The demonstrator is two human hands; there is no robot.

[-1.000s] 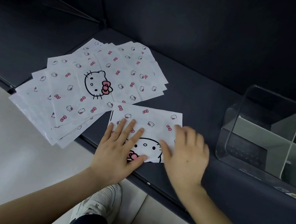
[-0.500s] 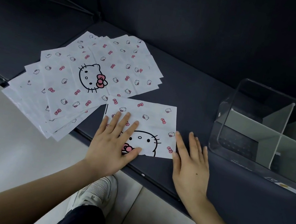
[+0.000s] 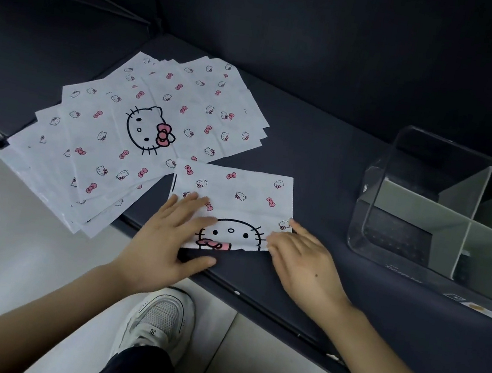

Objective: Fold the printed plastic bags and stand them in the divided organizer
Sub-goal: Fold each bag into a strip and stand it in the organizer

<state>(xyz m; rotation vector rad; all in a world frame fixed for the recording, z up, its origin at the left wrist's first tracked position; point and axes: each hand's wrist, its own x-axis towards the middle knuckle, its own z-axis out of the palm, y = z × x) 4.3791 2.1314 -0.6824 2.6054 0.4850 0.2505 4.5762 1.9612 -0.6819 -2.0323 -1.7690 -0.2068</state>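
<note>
A dark matte table (image 3: pixel 329 173) meets dark wall panels (image 3: pixel 325 32) behind; pale, dimly lit floor (image 3: pixel 5 252) lies below its front edge.

Left hand (image 3: pixel 163 241) and right hand (image 3: pixel 303 265) touch folded bag (image 3: pixel 237 194) between fanned bags (image 3: pixel 111 140) and organizer (image 3: pixel 420 209)

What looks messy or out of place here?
The pile of unfolded bags is fanned out unevenly, and its near corner hangs over the table edge. Otherwise nothing looks spilled or damaged.
</note>
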